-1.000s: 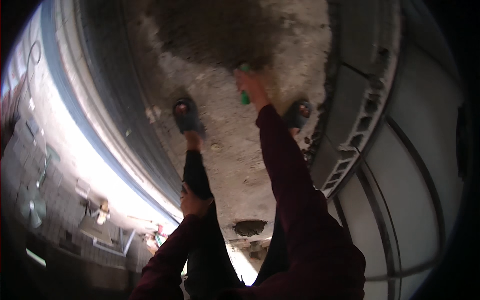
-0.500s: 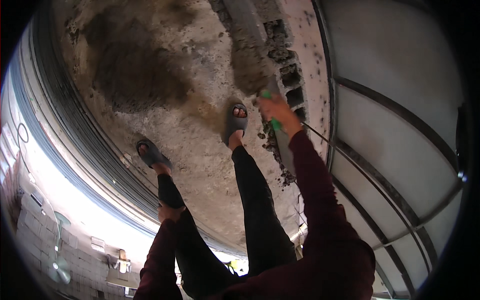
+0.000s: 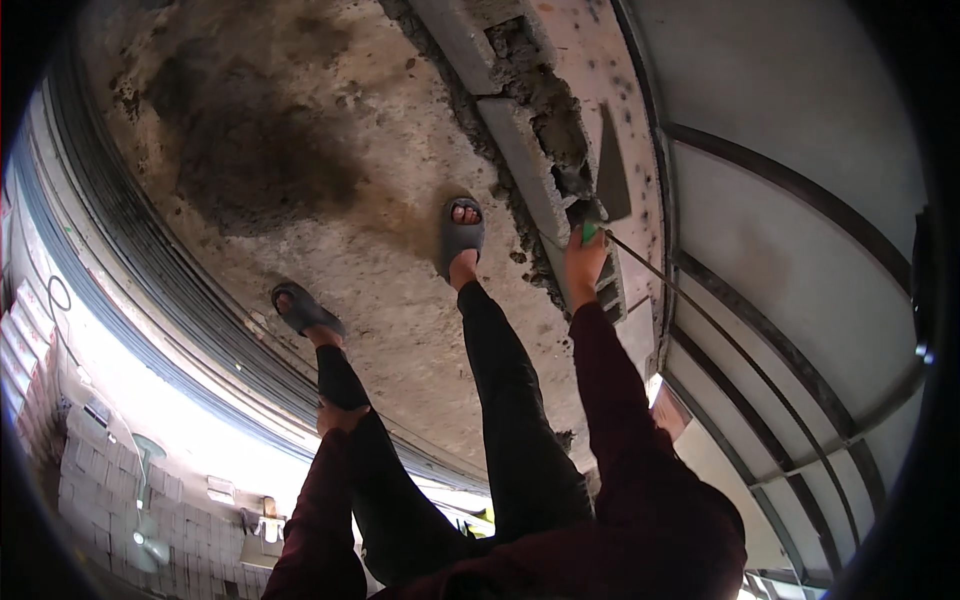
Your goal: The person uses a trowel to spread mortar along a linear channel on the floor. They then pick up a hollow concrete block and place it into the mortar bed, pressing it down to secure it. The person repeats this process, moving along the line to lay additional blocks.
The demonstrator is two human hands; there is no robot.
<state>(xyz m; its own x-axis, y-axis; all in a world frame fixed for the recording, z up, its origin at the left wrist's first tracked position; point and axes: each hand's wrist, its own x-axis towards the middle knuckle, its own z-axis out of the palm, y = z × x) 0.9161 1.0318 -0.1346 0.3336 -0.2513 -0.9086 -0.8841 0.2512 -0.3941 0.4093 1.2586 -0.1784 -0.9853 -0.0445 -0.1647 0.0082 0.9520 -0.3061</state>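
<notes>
My right hand (image 3: pixel 584 262) is closed round the green handle of a trowel (image 3: pixel 613 168). Its grey blade points away from me, over the far side of a row of grey hollow concrete blocks (image 3: pixel 525 160). Brown wet mortar (image 3: pixel 558 135) lies along the tops and in the hollows of these blocks. Below my right hand, more block hollows show at the wall's near end. My left hand (image 3: pixel 341 416) rests on my left leg near the knee and holds nothing; its fingers are only partly visible.
My feet in grey slides stand on a rough concrete floor (image 3: pixel 400 350) with a dark damp patch (image 3: pixel 250 150). Grey metal panels with a dark frame (image 3: pixel 790 200) rise on the right, with a thin rod (image 3: pixel 680 290) across them. A ridged shutter track (image 3: pixel 170 260) curves along the left.
My right hand has moved right and toward me, carrying the trowel from the blocks' near face to over their far side. My left hand has stayed on my leg.
</notes>
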